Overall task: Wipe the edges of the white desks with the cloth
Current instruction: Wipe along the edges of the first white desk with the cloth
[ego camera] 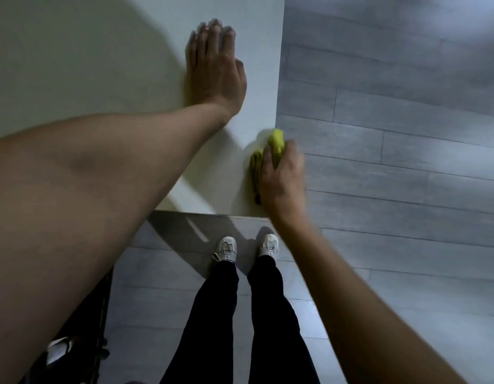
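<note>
White desk [101, 65]: right hand [282, 181] grips cloth [276, 139]

Grey plank floor [392, 106], pale sneakers [226, 249], black trousers [212, 314].

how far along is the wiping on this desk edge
Done: nothing can be confirmed, since the white desk shows no wipe marks. In hand: the right hand grips the green cloth against the desk's right edge near the front corner, while the left hand rests flat on top. Left: the right edge beyond the cloth, and any other desks, which are out of view.
</note>
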Demonstrator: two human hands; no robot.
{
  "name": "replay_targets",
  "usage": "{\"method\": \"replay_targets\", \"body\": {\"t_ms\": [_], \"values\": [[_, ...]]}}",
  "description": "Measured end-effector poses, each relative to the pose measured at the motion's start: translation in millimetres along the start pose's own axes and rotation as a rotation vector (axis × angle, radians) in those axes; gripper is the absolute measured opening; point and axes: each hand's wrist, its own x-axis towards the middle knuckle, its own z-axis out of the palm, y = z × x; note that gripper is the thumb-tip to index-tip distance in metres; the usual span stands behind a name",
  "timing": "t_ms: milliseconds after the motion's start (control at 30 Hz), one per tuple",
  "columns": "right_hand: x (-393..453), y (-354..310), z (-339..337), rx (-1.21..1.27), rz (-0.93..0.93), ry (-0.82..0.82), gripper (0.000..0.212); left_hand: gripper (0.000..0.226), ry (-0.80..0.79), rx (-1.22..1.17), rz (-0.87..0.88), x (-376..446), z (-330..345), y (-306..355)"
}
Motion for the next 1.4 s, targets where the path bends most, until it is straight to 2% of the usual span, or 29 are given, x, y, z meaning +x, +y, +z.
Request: {"method": "replay_targets", "body": {"t_ms": [100,200,333,533,667,900,1000,1200,1400], "values": [[-60.3,18.7,-1.4,-0.023,0.033,-0.012,0.037,0.051,0.028,-0.023,0.018,-6.5,-5.3,-1.9],[-69.0,18.5,-4.0,-0.029,0.036,-0.012,0.037,0.051,0.013,-0.060,0.086,-30.6,-13.8,-4.9],[-35.7,6.3,-3.3,-0.041,0.031,-0.002,0.038,0.051,0.048,-0.058,0.196,-105.1,-21.9,-37.2],[54.9,-30.9,-1.6,-0.032,0.041,-0.015,0.044,0.052,0.077,0.046,0.129,-192.7,-28.0,-91.4],[55.8,-28.9,-6.5,0.008,0.036,-0.039,0.043,0.053,0.089,0.096,0.138,-198.1,-23.4,-97.0],[-69.2,29.8,-3.1,0.068,-0.013,-0.025,0.037,0.056,0.090,0.116,0.129,-200.3,-18.2,-96.8],[-94.1,39.9,1.0,0.057,-0.001,-0.011,0.036,0.057,0.080,0.122,0.136,-199.4,-19.3,-95.1],[-61.8,28.2,1.7,0.017,-0.039,0.019,0.038,0.057,0.084,0.133,0.133,-199.3,-18.9,-94.5],[-3.2,-6.1,-0.7,-0.037,0.005,0.008,0.045,0.056,0.110,0.119,0.129,-197.2,-18.0,-93.6]]}}
